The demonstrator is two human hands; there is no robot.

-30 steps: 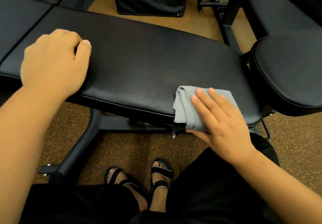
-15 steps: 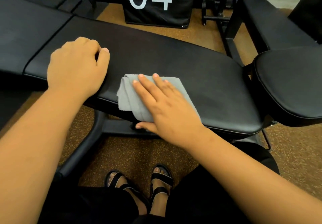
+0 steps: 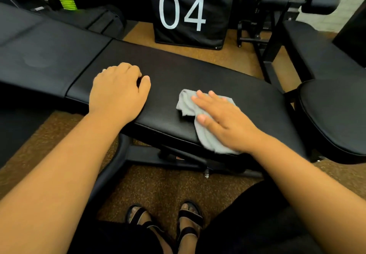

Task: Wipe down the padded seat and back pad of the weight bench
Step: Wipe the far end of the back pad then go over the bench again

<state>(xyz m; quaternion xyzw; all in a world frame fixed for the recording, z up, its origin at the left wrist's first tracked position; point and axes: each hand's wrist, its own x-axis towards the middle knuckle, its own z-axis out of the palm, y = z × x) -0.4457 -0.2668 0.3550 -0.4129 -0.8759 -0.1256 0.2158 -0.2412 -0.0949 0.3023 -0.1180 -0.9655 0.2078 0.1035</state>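
A long black padded bench pad (image 3: 198,71) runs across the middle of the view, and a second black pad (image 3: 49,56) adjoins it on the left. A grey cloth (image 3: 186,101) lies crumpled on the middle pad near its front edge. My right hand (image 3: 223,121) presses flat on the cloth with straight fingers. Resting on the same pad to the cloth's left, my left hand (image 3: 118,93) has its fingers curled under and holds nothing.
Behind the bench stands a black box marked 04 (image 3: 190,16). Another black padded bench (image 3: 336,115) sits close on the right, with a roller pad (image 3: 318,3) above it. The bench's black steel frame (image 3: 111,166) stands on speckled brown floor by my sandalled feet (image 3: 164,220).
My right hand slid the cloth left along the pad's front edge toward my left hand, then a little back right; the cloth has bunched up. My left hand stayed put.
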